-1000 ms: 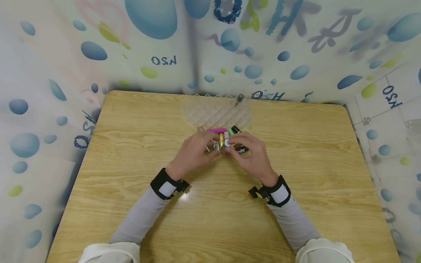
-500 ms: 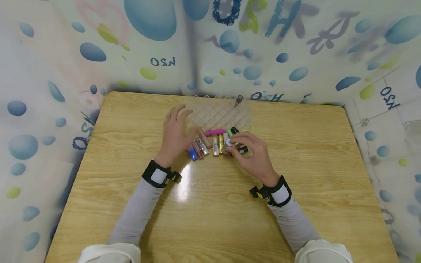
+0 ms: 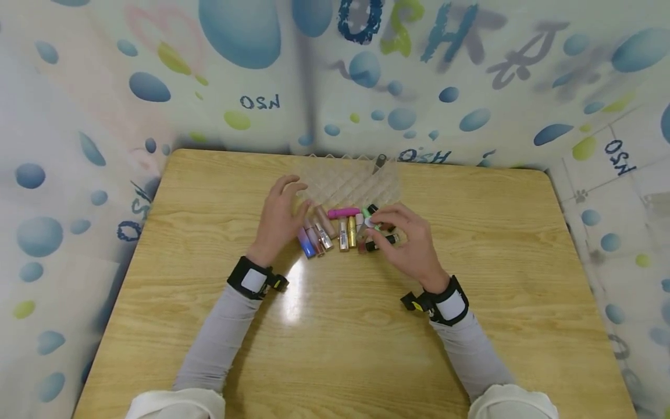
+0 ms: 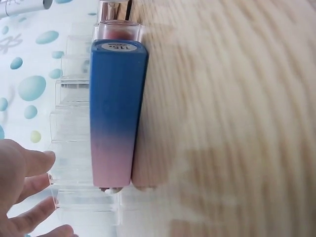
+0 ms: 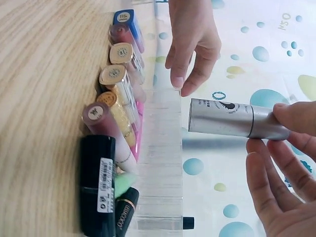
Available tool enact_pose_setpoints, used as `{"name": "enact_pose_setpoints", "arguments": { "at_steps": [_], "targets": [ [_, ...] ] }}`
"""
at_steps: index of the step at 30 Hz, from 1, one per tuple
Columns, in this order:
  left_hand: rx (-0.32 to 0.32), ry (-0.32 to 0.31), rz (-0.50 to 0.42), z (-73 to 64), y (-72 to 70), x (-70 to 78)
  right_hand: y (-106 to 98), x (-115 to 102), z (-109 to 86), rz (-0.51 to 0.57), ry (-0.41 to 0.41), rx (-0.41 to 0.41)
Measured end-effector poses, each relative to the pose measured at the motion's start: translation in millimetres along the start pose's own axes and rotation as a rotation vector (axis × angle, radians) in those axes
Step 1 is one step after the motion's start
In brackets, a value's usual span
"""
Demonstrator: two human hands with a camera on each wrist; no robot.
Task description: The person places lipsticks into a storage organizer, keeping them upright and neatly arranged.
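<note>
Silver tube (image 5: 222, 118) is raised off the worktop (image 3: 335, 349), roughly upright, over the right part of a row of tubes. I see the right hand (image 3: 405, 238) grasping it near its upper end, thumb on one side and fingers on the other. From my seat the left hand (image 3: 277, 221) reads as released: its fingers are spread and hold nothing, beside the left end of the clear rack (image 3: 345, 180). I cannot tell whether they touch it.

On the near side of the rack, I have the row lying on the worktop. A blue tube (image 4: 116, 113), fading to pink, is at its left end, near the left hand. Toward the middle lie a gold tube (image 3: 352, 231) and, just beyond it, a bright pink tube (image 3: 344, 213). A thick black tube (image 5: 98, 185) with a white label lies at the right, near the right hand, with a green item (image 5: 124, 182) next to it. One dark tube (image 3: 379, 164) sits toward the rack's far right corner.
</note>
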State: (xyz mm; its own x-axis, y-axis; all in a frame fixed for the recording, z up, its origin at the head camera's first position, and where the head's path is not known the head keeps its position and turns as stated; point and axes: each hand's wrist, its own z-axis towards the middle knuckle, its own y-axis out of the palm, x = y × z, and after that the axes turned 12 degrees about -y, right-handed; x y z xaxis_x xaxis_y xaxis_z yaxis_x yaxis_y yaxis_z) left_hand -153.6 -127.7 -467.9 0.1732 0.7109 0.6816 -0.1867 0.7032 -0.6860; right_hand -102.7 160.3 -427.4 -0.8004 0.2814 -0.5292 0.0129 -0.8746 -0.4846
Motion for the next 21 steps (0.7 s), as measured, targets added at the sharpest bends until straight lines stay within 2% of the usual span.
{"name": "enact_pose_setpoints", "arguments": {
  "at_steps": [5,10,21],
  "targets": [
    [-0.006,-0.040,-0.009,0.4,-1.4,1.9,-7.9,4.2,7.0,-0.007,-0.042,0.005],
    [0.013,-0.046,-0.027,-0.1,0.5,2.2,-17.7,7.1,15.2,-0.010,-0.053,-0.008],
    [0.006,-0.057,-0.026,-0.2,1.7,1.1,-29.0,22.4,26.1,-0.012,-0.017,0.027]
  ]
}}
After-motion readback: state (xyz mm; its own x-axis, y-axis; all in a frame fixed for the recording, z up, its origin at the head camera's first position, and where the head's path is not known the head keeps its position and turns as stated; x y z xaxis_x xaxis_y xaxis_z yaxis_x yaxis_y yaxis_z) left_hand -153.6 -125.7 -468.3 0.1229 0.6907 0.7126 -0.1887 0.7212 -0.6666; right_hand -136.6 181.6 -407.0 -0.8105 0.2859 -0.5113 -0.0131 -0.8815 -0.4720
